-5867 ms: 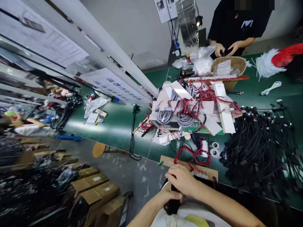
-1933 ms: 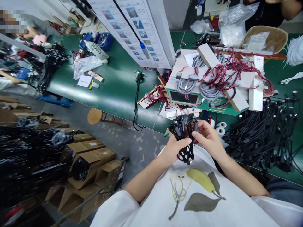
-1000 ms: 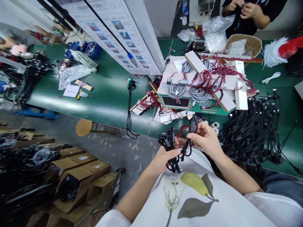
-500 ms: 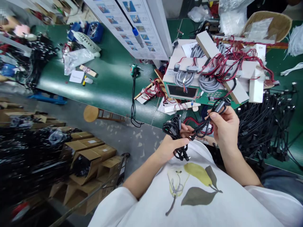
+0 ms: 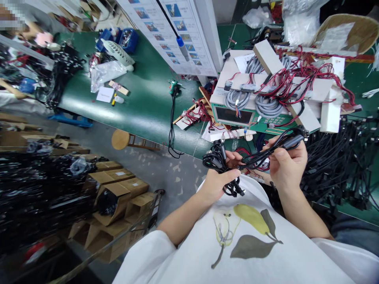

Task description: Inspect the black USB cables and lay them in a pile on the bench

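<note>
Black cable bundle (image 5: 217, 161), light and limp, best taken by its stiff moulded plug (image 5: 294, 141): left hand (image 5: 219, 181) curled round the coils, right hand (image 5: 288, 163) pinching one length, both just below the green instrument (image 5: 233, 115).

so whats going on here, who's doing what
A person at a green workbench is handling black cables. Their left hand holds a looped bundle, and their right hand holds one cable stretched out toward it, with a black connector beyond the fingers. Ahead stands a display unit under grey coiled cables and red-and-black wires. A heap of black cables lies to the right.
</note>
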The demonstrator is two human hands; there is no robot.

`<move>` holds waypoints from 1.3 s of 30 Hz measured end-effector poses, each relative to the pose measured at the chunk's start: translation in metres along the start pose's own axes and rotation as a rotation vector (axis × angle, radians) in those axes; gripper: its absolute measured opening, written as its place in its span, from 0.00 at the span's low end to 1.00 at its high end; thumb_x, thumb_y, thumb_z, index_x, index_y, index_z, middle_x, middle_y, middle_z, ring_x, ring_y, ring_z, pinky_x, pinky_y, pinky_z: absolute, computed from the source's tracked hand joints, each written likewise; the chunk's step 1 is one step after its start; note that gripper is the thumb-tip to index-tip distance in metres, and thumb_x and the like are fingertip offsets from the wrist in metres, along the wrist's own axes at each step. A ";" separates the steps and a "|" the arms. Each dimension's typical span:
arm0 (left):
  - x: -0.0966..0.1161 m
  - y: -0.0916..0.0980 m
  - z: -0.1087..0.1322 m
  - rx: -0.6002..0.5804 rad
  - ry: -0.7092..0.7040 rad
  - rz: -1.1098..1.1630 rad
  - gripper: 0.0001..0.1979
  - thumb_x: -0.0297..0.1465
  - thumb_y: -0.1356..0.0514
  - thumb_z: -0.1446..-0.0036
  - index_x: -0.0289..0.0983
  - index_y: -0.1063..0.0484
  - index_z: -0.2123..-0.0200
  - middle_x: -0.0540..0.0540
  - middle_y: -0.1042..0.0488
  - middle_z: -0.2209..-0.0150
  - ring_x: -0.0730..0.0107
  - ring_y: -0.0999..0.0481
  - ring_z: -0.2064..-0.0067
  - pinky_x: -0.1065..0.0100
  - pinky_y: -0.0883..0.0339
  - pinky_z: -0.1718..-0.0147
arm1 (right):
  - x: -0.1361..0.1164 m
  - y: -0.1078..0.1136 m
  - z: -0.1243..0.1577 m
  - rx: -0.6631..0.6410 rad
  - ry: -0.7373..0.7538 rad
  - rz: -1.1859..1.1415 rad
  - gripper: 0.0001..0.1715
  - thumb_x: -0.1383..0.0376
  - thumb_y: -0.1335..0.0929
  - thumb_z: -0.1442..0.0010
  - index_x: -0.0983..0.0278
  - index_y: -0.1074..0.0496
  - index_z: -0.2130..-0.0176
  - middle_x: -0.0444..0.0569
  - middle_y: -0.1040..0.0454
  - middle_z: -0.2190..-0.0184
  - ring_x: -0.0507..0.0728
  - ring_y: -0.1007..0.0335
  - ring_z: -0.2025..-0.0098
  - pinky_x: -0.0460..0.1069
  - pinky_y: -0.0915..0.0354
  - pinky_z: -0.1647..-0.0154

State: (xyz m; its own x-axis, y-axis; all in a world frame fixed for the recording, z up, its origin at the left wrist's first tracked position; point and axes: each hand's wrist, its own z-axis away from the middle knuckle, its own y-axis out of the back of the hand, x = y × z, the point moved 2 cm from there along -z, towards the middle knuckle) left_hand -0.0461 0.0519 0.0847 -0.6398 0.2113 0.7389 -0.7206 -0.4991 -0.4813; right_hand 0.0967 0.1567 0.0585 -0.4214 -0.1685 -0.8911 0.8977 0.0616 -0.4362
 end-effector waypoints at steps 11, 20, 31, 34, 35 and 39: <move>0.006 0.000 -0.002 0.029 -0.029 -0.004 0.18 0.29 0.27 0.55 0.40 0.30 0.63 0.51 0.27 0.62 0.69 0.26 0.56 0.66 0.31 0.52 | -0.002 -0.024 0.017 -0.648 0.155 0.340 0.09 0.65 0.25 0.42 0.56 0.21 0.59 0.50 0.24 0.54 0.59 0.26 0.49 0.56 0.30 0.44; 0.006 0.005 -0.004 0.005 -0.079 -0.018 0.16 0.28 0.28 0.53 0.40 0.30 0.62 0.50 0.26 0.60 0.70 0.27 0.56 0.67 0.33 0.51 | -0.007 -0.030 0.017 -0.615 0.262 0.412 0.13 0.67 0.25 0.42 0.55 0.22 0.56 0.49 0.24 0.56 0.58 0.26 0.53 0.54 0.29 0.49; 0.012 0.008 -0.005 -0.025 -0.035 0.017 0.17 0.27 0.28 0.55 0.39 0.31 0.64 0.50 0.26 0.61 0.69 0.27 0.56 0.67 0.34 0.51 | -0.005 -0.035 0.020 -0.610 0.262 0.413 0.12 0.68 0.25 0.42 0.56 0.23 0.57 0.49 0.26 0.56 0.58 0.28 0.54 0.54 0.30 0.50; 0.010 0.009 -0.008 -0.023 0.082 0.115 0.19 0.29 0.27 0.58 0.38 0.31 0.64 0.50 0.26 0.62 0.68 0.26 0.57 0.66 0.33 0.52 | -0.007 -0.038 0.024 -0.541 0.287 0.512 0.09 0.65 0.25 0.41 0.56 0.23 0.58 0.49 0.26 0.59 0.58 0.27 0.57 0.53 0.29 0.55; 0.008 0.009 -0.009 -0.011 0.127 0.138 0.19 0.29 0.27 0.59 0.38 0.31 0.64 0.50 0.26 0.63 0.68 0.25 0.58 0.67 0.33 0.54 | -0.008 -0.039 0.025 -0.516 0.286 0.558 0.08 0.63 0.25 0.41 0.56 0.23 0.59 0.49 0.27 0.60 0.58 0.27 0.58 0.53 0.29 0.57; 0.003 0.013 -0.013 0.076 0.243 0.181 0.21 0.29 0.28 0.61 0.37 0.29 0.62 0.51 0.26 0.67 0.72 0.26 0.65 0.70 0.34 0.63 | -0.008 -0.041 0.028 -0.446 0.268 0.689 0.11 0.56 0.24 0.43 0.57 0.23 0.61 0.49 0.27 0.61 0.57 0.28 0.62 0.51 0.28 0.64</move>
State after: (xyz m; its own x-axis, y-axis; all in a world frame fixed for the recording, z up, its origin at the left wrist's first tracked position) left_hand -0.0605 0.0571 0.0747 -0.8074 0.3034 0.5060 -0.5733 -0.6061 -0.5514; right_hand 0.0669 0.1284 0.0871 0.1323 0.2827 -0.9501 0.8534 0.4551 0.2542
